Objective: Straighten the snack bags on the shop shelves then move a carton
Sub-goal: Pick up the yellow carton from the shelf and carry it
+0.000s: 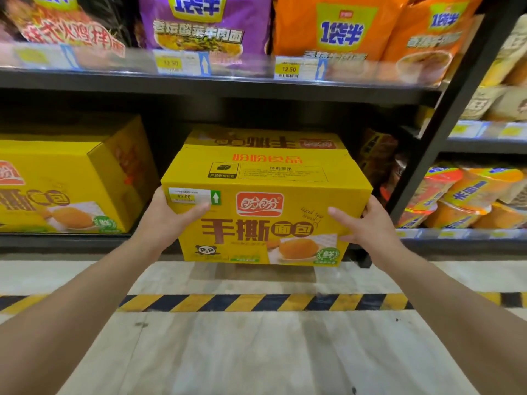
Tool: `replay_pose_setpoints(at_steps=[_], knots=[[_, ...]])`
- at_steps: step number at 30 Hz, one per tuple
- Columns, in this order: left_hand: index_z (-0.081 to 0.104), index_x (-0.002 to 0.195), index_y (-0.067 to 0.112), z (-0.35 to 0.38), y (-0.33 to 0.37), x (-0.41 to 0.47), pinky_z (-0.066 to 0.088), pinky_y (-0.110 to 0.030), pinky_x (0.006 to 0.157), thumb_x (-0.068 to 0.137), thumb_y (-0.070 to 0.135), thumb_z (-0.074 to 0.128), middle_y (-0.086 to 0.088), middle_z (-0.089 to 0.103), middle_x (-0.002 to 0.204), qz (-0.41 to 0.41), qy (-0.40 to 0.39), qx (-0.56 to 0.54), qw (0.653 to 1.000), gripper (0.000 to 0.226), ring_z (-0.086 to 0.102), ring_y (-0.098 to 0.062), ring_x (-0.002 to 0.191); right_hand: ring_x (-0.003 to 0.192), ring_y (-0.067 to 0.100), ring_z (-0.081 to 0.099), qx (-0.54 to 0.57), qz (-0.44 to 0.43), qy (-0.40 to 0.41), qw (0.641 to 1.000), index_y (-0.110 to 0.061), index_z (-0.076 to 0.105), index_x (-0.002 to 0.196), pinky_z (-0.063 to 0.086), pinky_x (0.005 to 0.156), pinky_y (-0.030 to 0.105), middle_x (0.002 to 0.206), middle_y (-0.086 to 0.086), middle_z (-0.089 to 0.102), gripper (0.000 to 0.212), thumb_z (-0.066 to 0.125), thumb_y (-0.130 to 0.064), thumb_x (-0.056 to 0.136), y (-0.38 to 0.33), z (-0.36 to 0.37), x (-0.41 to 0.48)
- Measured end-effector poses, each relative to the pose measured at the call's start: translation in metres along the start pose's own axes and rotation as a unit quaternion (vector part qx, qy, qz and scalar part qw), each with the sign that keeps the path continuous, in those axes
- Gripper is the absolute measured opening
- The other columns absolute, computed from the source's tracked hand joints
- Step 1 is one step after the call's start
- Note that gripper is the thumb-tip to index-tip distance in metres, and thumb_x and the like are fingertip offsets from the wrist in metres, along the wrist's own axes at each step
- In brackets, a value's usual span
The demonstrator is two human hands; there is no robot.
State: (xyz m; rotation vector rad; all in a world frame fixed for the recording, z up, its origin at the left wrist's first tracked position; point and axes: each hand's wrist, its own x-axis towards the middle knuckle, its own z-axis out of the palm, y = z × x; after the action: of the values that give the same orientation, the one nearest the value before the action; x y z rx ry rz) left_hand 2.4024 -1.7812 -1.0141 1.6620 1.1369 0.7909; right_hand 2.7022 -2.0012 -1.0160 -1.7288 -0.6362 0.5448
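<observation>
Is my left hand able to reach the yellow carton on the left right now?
Probably not yet: the left hand holds the middle carton together with the right hand. Otherwise the left carton looks unblocked in front.

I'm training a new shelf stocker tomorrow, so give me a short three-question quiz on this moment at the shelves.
1. True or false: the left hand and the right hand both hold the yellow carton by its sides.
2. What crosses the floor below that carton? A) striped tape B) a red carpet C) a hose
3. Fill in: a second carton sits on the lower shelf to the held one's ____.
Key: 1 true; 2 A; 3 left.
</observation>
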Motion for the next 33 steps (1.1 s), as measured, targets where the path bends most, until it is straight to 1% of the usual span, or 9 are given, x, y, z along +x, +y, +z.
replay_pose_setpoints(at_steps=[3,7,11,13,19,24,26,29,33], knots=[[0.043,0.144,0.022,0.008,-0.011,-0.001,0.056,-0.054,0.099,0.083,0.041,0.085,0.001,0.066,0.134,0.032,0.047,0.071,0.996,0.076,0.065,-0.028,0.121,0.124,0.022,0.063,-0.047,-0.032,0.018,0.998,-0.03,0.041,0.149,0.061,0.093,0.055,0.135,-0.006,0.063,0.077,0.082,-0.037,0.084,0.006,0.003,0.001],[0.042,0.143,0.019,0.012,-0.012,0.004,0.053,-0.046,0.092,0.088,0.039,0.082,-0.003,0.067,0.134,0.041,0.07,0.092,0.992,0.071,0.066,-0.031,0.119,0.124,0.022,0.062,-0.108,-0.06,0.044,0.991,-0.029,0.035,0.152,0.06,0.095,0.055,0.137,-0.005,0.06,0.082,0.08,-0.043,0.085,0.012,0.005,0.008],[0.042,0.143,0.019,0.015,-0.01,0.011,0.052,-0.044,0.088,0.089,0.039,0.081,-0.002,0.067,0.133,0.047,0.073,0.1,0.991,0.069,0.066,-0.029,0.118,0.115,0.017,0.06,-0.11,-0.068,0.044,0.991,-0.026,0.037,0.152,0.063,0.083,0.04,0.13,-0.007,0.059,0.077,0.079,-0.036,0.089,0.012,0.006,0.02],[0.042,0.142,0.018,0.017,-0.009,0.019,0.052,-0.043,0.087,0.09,0.039,0.08,-0.003,0.067,0.133,0.048,0.073,0.099,0.991,0.068,0.066,-0.03,0.117,0.115,0.017,0.06,-0.106,-0.071,0.044,0.991,-0.025,0.037,0.152,0.063,0.081,0.038,0.127,-0.009,0.058,0.075,0.079,-0.035,0.089,0.012,0.008,0.027],[0.041,0.141,0.017,0.026,-0.009,0.05,0.053,-0.043,0.086,0.09,0.039,0.08,-0.005,0.065,0.135,0.05,0.08,0.106,0.99,0.068,0.065,-0.03,0.12,0.115,0.017,0.059,-0.107,-0.071,0.049,0.991,-0.027,0.039,0.151,0.063,0.087,0.045,0.129,-0.007,0.059,0.074,0.079,-0.036,0.09,0.011,0.015,0.058],[0.04,0.142,0.018,0.033,-0.009,0.076,0.055,-0.05,0.092,0.089,0.042,0.08,-0.005,0.064,0.137,0.059,0.087,0.111,0.988,0.07,0.065,-0.033,0.122,0.118,0.021,0.062,-0.111,-0.075,0.055,0.989,-0.027,0.04,0.149,0.063,0.089,0.051,0.133,-0.004,0.061,0.073,0.079,-0.038,0.089,0.011,0.022,0.088],[0.04,0.142,0.017,0.036,-0.009,0.086,0.054,-0.049,0.092,0.089,0.042,0.08,-0.006,0.063,0.137,0.061,0.09,0.114,0.987,0.071,0.064,-0.033,0.123,0.12,0.023,0.062,-0.111,-0.08,0.056,0.989,-0.026,0.041,0.148,0.063,0.089,0.052,0.136,-0.002,0.061,0.071,0.079,-0.037,0.089,0.011,0.025,0.099],[0.039,0.143,0.018,0.04,-0.009,0.098,0.053,-0.05,0.094,0.09,0.042,0.079,-0.006,0.063,0.139,0.059,0.095,0.111,0.988,0.071,0.063,-0.033,0.125,0.12,0.023,0.061,-0.111,-0.083,0.057,0.989,-0.025,0.042,0.146,0.062,0.089,0.051,0.131,-0.004,0.06,0.069,0.079,-0.037,0.089,0.013,0.028,0.113],[0.039,0.144,0.018,0.043,-0.012,0.106,0.052,-0.051,0.095,0.09,0.042,0.079,-0.005,0.062,0.14,0.057,0.102,0.117,0.986,0.071,0.062,-0.033,0.127,0.123,0.024,0.061,-0.109,-0.081,0.062,0.989,-0.026,0.042,0.147,0.062,0.089,0.052,0.136,-0.001,0.06,0.072,0.08,-0.038,0.088,0.016,0.03,0.122]])
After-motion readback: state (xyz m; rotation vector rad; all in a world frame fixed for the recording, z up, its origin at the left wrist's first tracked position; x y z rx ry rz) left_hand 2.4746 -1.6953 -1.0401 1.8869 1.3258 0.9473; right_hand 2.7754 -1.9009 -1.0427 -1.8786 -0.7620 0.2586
